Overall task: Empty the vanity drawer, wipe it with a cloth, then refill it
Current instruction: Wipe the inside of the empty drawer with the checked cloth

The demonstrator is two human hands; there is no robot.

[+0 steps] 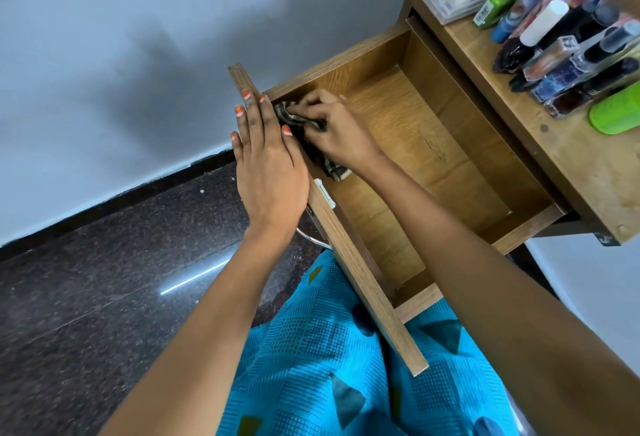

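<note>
wooden drawer point(433, 144) stands pulled out of the vanity point(571, 165); our right hand point(339, 134), fingers curled, grips a checked cloth point(301, 120) in its corner against the drawer front point(363, 279), while our left hand point(266, 165) lies flat on that front's top edge, fingers straight.

my cloth point(332, 169): black-and-white check
drawer point(415, 144): brown woodgrain
my nails point(239, 110): orange
my dress point(311, 349): turquoise, dark triangles

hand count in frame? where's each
2: left hand lies flat along the top edge of the drawer front; right hand is inside the drawer, gripping the checked cloth in the corner behind that front. No sign of any hidden.
</note>
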